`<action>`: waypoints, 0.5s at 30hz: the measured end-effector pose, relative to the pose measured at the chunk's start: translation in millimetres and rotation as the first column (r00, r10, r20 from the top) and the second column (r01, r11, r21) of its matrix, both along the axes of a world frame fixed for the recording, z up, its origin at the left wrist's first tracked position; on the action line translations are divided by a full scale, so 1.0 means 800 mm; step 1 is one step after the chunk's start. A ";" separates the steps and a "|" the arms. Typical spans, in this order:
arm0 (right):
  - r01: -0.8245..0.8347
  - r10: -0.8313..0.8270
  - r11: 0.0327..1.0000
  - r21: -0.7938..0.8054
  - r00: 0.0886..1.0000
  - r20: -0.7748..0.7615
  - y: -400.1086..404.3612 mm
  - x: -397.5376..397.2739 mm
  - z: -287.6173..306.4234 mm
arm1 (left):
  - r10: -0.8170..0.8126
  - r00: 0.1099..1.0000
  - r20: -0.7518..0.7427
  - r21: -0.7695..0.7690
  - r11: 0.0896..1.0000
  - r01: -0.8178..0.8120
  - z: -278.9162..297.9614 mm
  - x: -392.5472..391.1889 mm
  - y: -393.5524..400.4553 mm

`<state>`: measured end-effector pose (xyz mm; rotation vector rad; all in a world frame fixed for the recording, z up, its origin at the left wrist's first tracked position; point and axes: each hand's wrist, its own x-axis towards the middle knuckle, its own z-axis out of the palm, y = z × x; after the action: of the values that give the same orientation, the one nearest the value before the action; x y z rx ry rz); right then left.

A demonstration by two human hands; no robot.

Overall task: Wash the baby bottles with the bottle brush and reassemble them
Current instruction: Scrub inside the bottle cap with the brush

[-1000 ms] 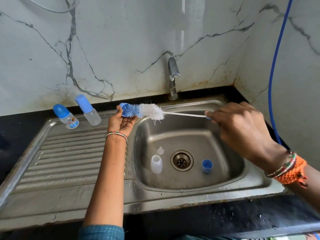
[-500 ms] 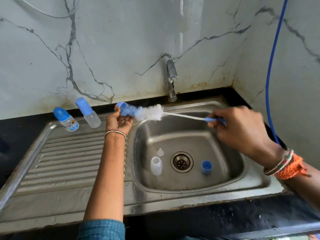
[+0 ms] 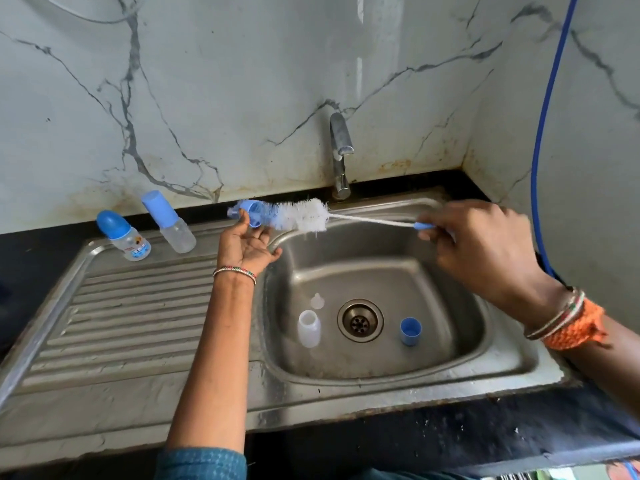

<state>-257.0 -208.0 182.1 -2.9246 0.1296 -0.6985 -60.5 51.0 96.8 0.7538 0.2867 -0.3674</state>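
Since a second ago your right hand [image 3: 485, 247] has slid back along the bottle brush [image 3: 304, 218], so the blue handle tip now shows at your fingertips; the blue cap [image 3: 254, 216] in your left hand [image 3: 247, 245] has drawn off the bristles a little and now sits only at the brush tip.

Nearest you, below both hands, the sink basin [image 3: 485, 358] holds loose parts. A clear bottle body [image 3: 309, 329] stands open-mouthed below and right of your left wrist, a clear teat [image 3: 317, 301] just beyond it, and a blue collar ring [image 3: 410, 331] on the far side of the drain, under your right forearm. None of these is assembled; whether they are washed I cannot tell.

At hand level: your left fingers pinch the cap at their tips, palm up and mostly spread. Your right fingers are curled around the brush handle. The brush spans the gap between your hands, above the basin's back edge.

Beyond your left hand, on the drainboard [image 3: 121, 323], two capped bottles stand, one printed [image 3: 124, 237] and one plain [image 3: 171, 223], looking untouched. Beyond the brush, the tap [image 3: 341, 154] shows no water running.

Judgement: early. One bottle is taken apart, its cap under the brush; body, teat and ring, rinsing, reassembly and two whole bottles remain.
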 end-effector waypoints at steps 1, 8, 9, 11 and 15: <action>-0.033 0.047 0.994 -0.100 0.989 0.142 0.002 -0.001 -0.002 | 0.016 1.000 -0.008 0.016 1.000 -0.016 0.000 0.001 -0.002; 0.115 0.227 0.762 0.637 0.874 -0.430 -0.009 0.014 0.007 | -0.045 0.997 0.069 -0.039 0.998 0.048 0.001 -0.002 -0.007; 0.153 0.297 0.682 0.716 0.836 -0.462 -0.012 0.015 0.006 | -0.055 0.995 0.078 -0.026 0.998 0.057 0.002 -0.006 -0.008; 0.130 0.277 0.726 0.675 0.843 -0.461 -0.011 0.014 0.000 | -0.053 0.996 0.075 -0.027 0.998 0.055 0.004 -0.009 -0.007; 0.071 -0.071 0.997 0.009 0.996 -0.046 -0.008 0.006 -0.013 | -0.033 0.998 0.045 -0.063 0.997 0.036 0.000 -0.006 -0.005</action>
<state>-252.4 -214.4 171.6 -2.9399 0.2424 -0.6396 -64.9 46.7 97.1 0.7037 0.2193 -0.3907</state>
